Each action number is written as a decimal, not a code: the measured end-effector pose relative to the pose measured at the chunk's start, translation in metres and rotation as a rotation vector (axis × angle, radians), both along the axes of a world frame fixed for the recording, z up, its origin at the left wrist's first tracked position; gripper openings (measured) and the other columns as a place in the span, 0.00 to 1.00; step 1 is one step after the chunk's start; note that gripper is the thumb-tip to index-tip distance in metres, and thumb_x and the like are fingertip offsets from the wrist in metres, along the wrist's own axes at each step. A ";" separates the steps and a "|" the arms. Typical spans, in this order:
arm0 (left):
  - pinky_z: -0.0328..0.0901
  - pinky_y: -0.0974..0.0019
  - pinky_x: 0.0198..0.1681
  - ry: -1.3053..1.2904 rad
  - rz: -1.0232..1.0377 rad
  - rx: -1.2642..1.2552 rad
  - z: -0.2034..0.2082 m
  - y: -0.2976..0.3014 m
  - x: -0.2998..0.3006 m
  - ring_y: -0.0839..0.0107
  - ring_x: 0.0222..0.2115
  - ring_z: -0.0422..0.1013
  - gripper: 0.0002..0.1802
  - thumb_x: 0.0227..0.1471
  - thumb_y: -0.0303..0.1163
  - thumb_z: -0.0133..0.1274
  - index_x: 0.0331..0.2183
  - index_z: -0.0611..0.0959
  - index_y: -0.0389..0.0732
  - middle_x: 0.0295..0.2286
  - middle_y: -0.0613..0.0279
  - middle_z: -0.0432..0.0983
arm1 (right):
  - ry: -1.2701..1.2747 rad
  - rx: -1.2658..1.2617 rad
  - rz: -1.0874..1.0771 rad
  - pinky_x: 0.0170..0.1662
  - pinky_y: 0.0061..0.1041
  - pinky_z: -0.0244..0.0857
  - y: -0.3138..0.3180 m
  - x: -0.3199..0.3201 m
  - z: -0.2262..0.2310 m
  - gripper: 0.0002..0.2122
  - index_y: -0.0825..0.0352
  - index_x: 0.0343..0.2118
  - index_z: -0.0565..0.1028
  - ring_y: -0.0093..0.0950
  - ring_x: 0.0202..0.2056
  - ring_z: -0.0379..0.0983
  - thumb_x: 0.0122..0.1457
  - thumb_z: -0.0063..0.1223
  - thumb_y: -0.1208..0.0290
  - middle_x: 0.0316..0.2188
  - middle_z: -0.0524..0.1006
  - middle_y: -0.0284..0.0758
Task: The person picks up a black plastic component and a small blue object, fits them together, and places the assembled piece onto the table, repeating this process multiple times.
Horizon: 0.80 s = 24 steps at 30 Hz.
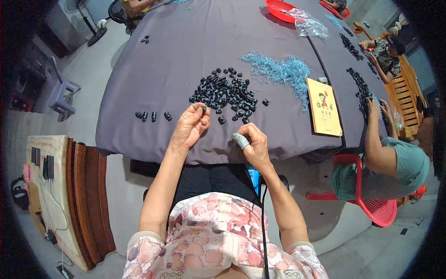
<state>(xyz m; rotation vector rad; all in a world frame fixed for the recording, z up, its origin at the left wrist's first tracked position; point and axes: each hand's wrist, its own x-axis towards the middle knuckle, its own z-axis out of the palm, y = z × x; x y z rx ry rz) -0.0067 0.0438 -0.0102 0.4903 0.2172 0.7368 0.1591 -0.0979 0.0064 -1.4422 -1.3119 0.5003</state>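
My left hand (189,125) is raised at the near side of a heap of small black plastic parts (227,90), its thumb and fingers pinched on one small black part (204,108). To the right, my right hand (255,146) is closed, fingers curled in; a grey wrap (240,140) covers one digit. Whatever it may hold is too small or hidden to make out. Just beyond that hand lies a loose black part (245,120). Left of my left hand, several black parts (154,116) lie apart in a loose row.
A pile of small shiny bluish pieces (278,69) spreads beyond the heap on the grey cloth-covered table (153,69). An orange-yellow booklet (324,107) lies at the right. Farther back are a red basin (280,10) and a clear plastic bag (310,24). Other people work along the right side.
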 end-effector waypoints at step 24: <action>0.65 0.76 0.27 0.006 -0.026 -0.002 0.002 -0.005 0.000 0.77 0.23 0.68 0.05 0.53 0.27 0.49 0.35 0.75 0.40 0.28 0.59 0.74 | -0.140 -0.060 -0.050 0.37 0.27 0.64 0.059 0.021 0.041 0.11 0.71 0.32 0.72 0.34 0.31 0.71 0.45 0.41 0.87 0.27 0.72 0.41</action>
